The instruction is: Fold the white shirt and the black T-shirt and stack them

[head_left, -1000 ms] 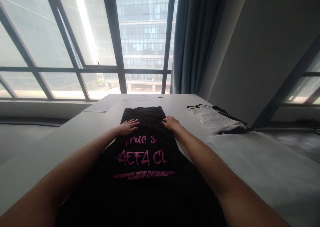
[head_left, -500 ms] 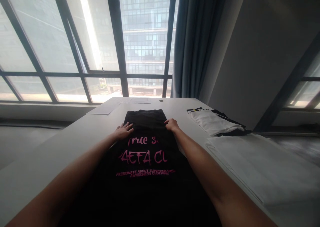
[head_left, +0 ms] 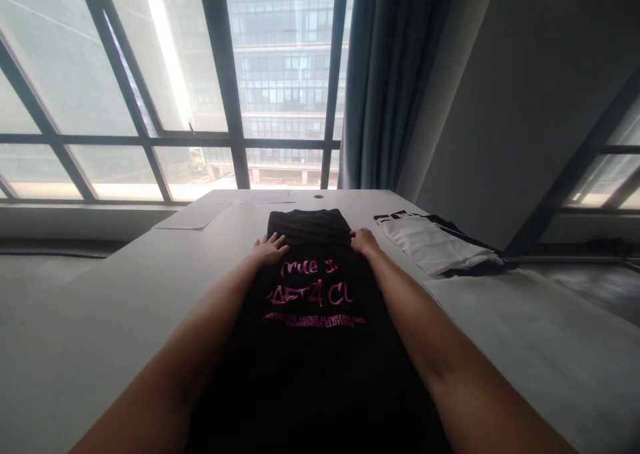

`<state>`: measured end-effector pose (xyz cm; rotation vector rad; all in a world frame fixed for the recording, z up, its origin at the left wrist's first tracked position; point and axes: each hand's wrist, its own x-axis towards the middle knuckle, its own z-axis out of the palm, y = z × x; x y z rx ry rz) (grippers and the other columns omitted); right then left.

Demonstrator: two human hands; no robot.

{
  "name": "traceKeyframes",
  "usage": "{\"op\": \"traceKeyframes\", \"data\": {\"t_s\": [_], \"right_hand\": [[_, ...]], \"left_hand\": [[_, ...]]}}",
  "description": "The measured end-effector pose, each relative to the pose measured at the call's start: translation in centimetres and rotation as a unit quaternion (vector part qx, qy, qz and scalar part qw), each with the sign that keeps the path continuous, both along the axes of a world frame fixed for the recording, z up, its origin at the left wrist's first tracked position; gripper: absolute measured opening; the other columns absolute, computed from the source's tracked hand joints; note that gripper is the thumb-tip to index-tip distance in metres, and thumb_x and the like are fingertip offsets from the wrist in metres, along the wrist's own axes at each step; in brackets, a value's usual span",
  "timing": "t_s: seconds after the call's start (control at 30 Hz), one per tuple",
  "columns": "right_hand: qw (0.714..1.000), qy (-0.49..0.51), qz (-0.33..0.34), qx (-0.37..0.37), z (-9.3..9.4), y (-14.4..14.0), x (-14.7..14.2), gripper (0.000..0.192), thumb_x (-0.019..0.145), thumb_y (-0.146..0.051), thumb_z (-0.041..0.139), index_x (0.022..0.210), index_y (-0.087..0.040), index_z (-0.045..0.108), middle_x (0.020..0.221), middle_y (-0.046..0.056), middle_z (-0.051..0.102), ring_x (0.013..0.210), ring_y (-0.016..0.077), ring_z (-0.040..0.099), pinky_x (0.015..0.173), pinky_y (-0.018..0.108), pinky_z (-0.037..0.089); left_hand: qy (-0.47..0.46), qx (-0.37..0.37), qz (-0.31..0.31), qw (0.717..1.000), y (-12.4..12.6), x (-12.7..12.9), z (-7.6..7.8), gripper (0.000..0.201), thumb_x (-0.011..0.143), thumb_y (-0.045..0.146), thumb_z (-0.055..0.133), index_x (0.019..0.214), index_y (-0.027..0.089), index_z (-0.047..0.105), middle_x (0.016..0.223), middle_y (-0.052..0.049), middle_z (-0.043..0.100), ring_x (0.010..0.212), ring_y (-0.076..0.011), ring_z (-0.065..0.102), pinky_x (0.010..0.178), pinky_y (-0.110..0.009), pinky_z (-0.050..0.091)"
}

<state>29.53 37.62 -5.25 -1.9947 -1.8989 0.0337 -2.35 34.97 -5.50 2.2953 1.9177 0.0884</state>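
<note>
In the head view, we note a black garment [head_left: 313, 347] with pink lettering lying flat along the middle of the white tabletop [head_left: 100, 307], running from the near edge of the frame toward the window. Our left hand [head_left: 270, 249] rests palm down on the garment's left side, just above the printed lines, its fingers [head_left: 277, 241] spread flat and gripping nothing. Our right hand [head_left: 363, 241] sits at the garment's right edge, level with the left; its fingers are curled down onto the cloth, and we cannot tell whether they pinch the edge or merely press on it. Beyond both hands the far part of the garment [head_left: 309, 226] shows faint crosswise creases. Right of the garment, apart from it, lies a folded white piece with dark trim [head_left: 433, 244], and nearer to us on the same side a broad white sheet [head_left: 540, 341] covers the tabletop. At the far left corner lie flat pale papers [head_left: 193, 215]. A large window with dark frames [head_left: 220, 74] fills the background, with a blue-grey curtain [head_left: 390, 81] hanging at its right.
</note>
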Motion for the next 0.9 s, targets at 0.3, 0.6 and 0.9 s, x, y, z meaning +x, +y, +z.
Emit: {"op": "traceKeyframes", "data": {"t_s": [0.3, 0.6, 0.9], "right_hand": [[0.992, -0.088, 0.068, -0.058, 2.2, -7.1, -1.6, 0.035, 0.094, -0.045, 0.054, 0.113, -0.023, 0.072, 0.129, 0.014, 0.055, 0.118, 0.0306, 0.053, 0.096, 0.038, 0.044], [0.977, -0.077, 0.105, -0.171, 4.3, -16.4, -1.8, 0.076, 0.075, -0.070, 0.067, 0.127, -0.014, 0.061, 0.126, 0.015, 0.063, 0.114, 0.0294, 0.059, 0.090, 0.030, 0.047], [0.954, 0.062, 0.062, -0.285, 4.9, -26.0, 1.8, 0.058, 0.067, -0.052, 0.082, 0.104, -0.009, 0.069, 0.099, 0.013, 0.072, 0.086, 0.0254, 0.069, 0.071, 0.030, 0.054]], "left_hand": [[-0.005, -0.021, -0.013, 1.000, -3.2, -0.7, 0.4, 0.082, 0.090, 0.069, 0.028, 0.157, 0.021, 0.020, 0.162, -0.010, 0.005, 0.149, -0.0319, 0.005, 0.117, -0.054, 0.010], [0.009, 0.006, 0.005, 1.000, -14.2, -1.7, 2.3, 0.077, 0.084, 0.064, 0.047, 0.144, 0.016, 0.045, 0.152, -0.017, 0.040, 0.137, -0.0329, 0.040, 0.107, -0.040, 0.036], [-0.099, -0.032, 0.118, 0.988, -22.4, -5.5, 4.9, 0.059, 0.065, 0.059, 0.071, 0.101, 0.012, 0.070, 0.112, -0.018, 0.071, 0.102, -0.0334, 0.067, 0.076, -0.032, 0.052]]}}
